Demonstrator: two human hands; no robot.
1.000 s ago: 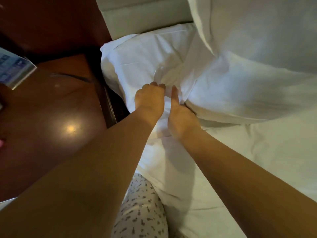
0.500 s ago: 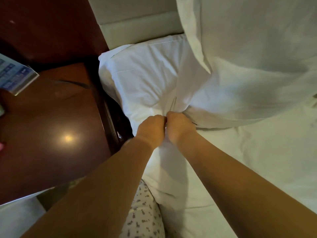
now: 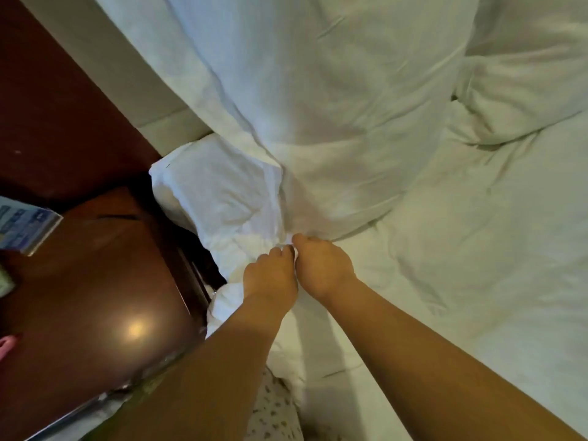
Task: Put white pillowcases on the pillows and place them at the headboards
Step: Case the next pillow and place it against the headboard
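A white-cased pillow [image 3: 219, 198] lies flat at the bed's near left corner, against the pale headboard [image 3: 133, 87]. A larger white pillow [image 3: 334, 100] leans on the headboard and overlaps the flat pillow's right side. My left hand [image 3: 270, 276] and my right hand [image 3: 321, 268] sit side by side at the flat pillow's front edge. Both pinch a fold of its white pillowcase between fingers and thumb. A third white pillow [image 3: 525, 65] rests at the upper right.
A dark glossy wooden nightstand [image 3: 95, 297] stands left of the bed with a blue printed card [image 3: 22, 224] on it and a lamp glare. White sheet [image 3: 477, 265] covers the mattress on the right. My patterned trouser leg [image 3: 273, 412] touches the bed's edge.
My hands drew back from on top of the flat pillow to its front edge and closed on the pillowcase fabric. The view swung up and right, showing more of the leaning pillow.
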